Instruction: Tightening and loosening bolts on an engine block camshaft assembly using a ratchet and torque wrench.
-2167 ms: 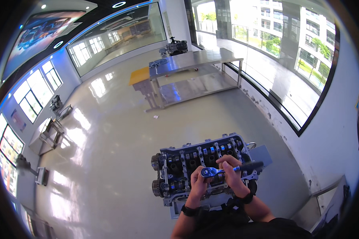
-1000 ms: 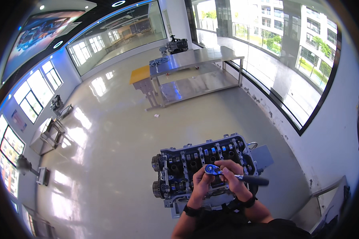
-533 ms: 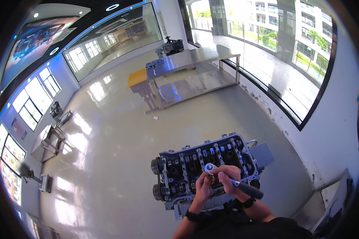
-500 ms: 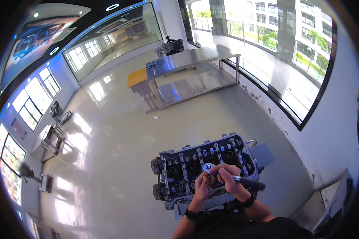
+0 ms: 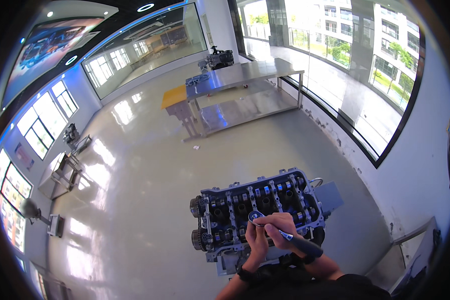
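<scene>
A ratchet wrench (image 5: pixel 305 245) with a chrome round head and a thick dark handle is held over the near side of an open engine cylinder head (image 5: pixel 245 191). My right hand (image 5: pixel 281 229) is closed round its shaft just behind the head. Just under the ratchet head, my left hand (image 5: pixel 256 240) is closed with its fingertips pressed up there; what they grip is hidden. Camshafts, bearing caps and round wells show in the cylinder head. Two timing sprockets (image 5: pixel 199 240) with a chain sit at its left end.
A grey plate (image 5: pixel 329 195) sticks out at the engine's right. Farther off stands a steel workbench (image 5: pixel 245 75) with a yellow-topped end (image 5: pixel 173 97), and another engine (image 5: pixel 219 59) is behind it. A metal-framed stand (image 5: pixel 410 250) is at the lower right, beside the wall.
Both hands and the ratchet head have shifted slightly left. The wrench handle has swung toward me, so it now slants down to the right more steeply.
</scene>
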A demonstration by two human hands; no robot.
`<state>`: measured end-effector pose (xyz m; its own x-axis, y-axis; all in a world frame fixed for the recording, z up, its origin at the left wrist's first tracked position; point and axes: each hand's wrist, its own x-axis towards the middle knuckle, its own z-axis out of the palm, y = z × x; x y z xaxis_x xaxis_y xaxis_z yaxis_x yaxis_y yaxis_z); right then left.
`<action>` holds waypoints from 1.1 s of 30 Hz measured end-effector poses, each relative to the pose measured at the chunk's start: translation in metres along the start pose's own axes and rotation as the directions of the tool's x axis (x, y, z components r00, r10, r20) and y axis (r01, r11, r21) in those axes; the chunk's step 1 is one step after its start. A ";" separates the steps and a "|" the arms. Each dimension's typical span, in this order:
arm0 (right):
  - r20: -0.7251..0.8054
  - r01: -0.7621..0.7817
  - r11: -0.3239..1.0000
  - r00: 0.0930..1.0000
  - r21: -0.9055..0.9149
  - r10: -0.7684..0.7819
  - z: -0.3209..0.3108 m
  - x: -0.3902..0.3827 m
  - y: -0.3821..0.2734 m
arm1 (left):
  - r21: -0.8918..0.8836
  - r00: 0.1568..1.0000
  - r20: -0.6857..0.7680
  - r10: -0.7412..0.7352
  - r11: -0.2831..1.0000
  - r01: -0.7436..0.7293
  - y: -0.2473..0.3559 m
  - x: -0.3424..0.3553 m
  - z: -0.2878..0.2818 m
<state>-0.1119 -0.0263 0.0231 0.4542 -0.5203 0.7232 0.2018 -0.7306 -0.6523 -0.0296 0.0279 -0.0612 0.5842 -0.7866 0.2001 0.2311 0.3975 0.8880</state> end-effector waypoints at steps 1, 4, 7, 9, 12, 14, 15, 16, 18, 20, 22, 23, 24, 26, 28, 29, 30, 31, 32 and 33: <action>0.030 -0.142 0.975 0.990 0.169 0.139 0.002 -0.001 -0.002 | 0.008 1.000 -0.020 0.009 1.000 -0.009 0.001 0.001 0.000; 0.098 -0.462 0.737 0.871 0.494 0.481 -0.010 0.006 0.009 | -0.176 0.977 0.212 0.008 0.984 0.030 -0.025 0.016 -0.024; 0.128 -0.509 0.537 0.795 0.672 0.594 -0.011 0.010 0.014 | -0.215 0.931 0.358 0.073 0.977 0.006 -0.029 0.019 -0.027; 0.094 -0.572 0.570 0.749 0.590 0.656 -0.015 0.008 0.021 | -0.118 0.960 0.276 -0.048 0.989 0.083 -0.018 0.013 -0.022; -0.102 -0.155 0.985 0.981 0.075 0.162 -0.004 -0.005 0.021 | -0.086 0.995 0.069 -0.074 0.993 0.079 -0.010 0.008 0.001; 0.023 0.178 0.913 0.983 -0.368 -0.182 -0.007 -0.005 0.007 | 0.000 1.000 -0.028 -0.014 1.000 0.014 -0.008 0.005 0.008; 0.023 0.176 0.914 0.983 -0.366 -0.180 -0.009 -0.002 0.008 | 0.002 0.999 -0.031 -0.016 1.000 0.016 -0.014 0.004 0.004; 0.048 0.198 0.939 0.980 -0.280 -0.192 -0.009 0.000 0.005 | -0.078 0.999 -0.020 -0.029 0.997 0.027 -0.024 0.000 -0.004; 0.085 0.257 0.941 0.966 -0.221 -0.244 -0.010 0.002 0.007 | -0.159 0.999 -0.004 -0.036 0.987 0.035 -0.035 0.004 -0.012; -0.038 -0.142 0.984 0.988 0.108 0.147 -0.011 0.000 0.007 | -0.227 0.995 0.091 -0.034 0.972 0.054 -0.036 0.009 -0.014; -0.014 -0.460 0.765 0.853 0.450 0.522 -0.013 -0.002 0.009 | -0.162 0.973 0.205 -0.108 0.976 0.143 -0.020 0.013 -0.013; -0.026 -0.466 0.787 0.854 0.406 0.519 -0.017 -0.004 0.012 | -0.164 0.973 0.208 -0.104 0.976 0.140 -0.018 0.010 -0.011; -0.038 -0.470 0.806 0.856 0.359 0.516 -0.020 -0.008 0.014 | -0.126 0.974 0.171 -0.150 0.977 0.173 -0.017 0.006 -0.011; -0.043 -0.338 0.928 0.936 0.156 0.348 -0.019 -0.011 0.016 | -0.097 0.977 0.120 -0.175 0.978 0.187 -0.015 0.005 -0.004; -0.025 -0.029 0.998 0.999 -0.055 0.028 -0.015 -0.004 0.016 | -0.056 0.987 0.003 0.159 0.986 -0.159 -0.012 0.000 0.002; 0.049 0.282 0.927 0.959 -0.247 -0.278 -0.013 -0.004 0.015 | -0.052 0.988 0.000 0.157 0.986 -0.157 -0.014 -0.002 -0.003; 0.246 0.358 0.851 0.928 -0.384 -0.279 -0.017 -0.006 0.005 | 0.024 0.989 0.018 0.150 0.988 -0.150 -0.017 -0.005 -0.010; 0.238 0.349 0.852 0.932 -0.390 -0.273 -0.017 -0.006 0.006 | 0.097 0.990 0.049 0.136 0.985 -0.140 -0.018 -0.006 -0.013; 0.135 0.273 0.927 0.960 -0.258 -0.246 -0.015 -0.006 0.012 | 0.102 0.990 0.057 0.128 0.986 -0.133 -0.020 -0.004 -0.014; 0.036 0.204 0.973 0.979 -0.109 -0.201 -0.012 -0.006 0.017 | -0.025 0.993 0.086 0.077 0.997 -0.075 -0.022 -0.001 -0.015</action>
<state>-0.1211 -0.0410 0.0099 0.4347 -0.3464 0.8313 0.1941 -0.8653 -0.4621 -0.0236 0.0267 -0.0870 0.5315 -0.7911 0.3028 0.2056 0.4673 0.8599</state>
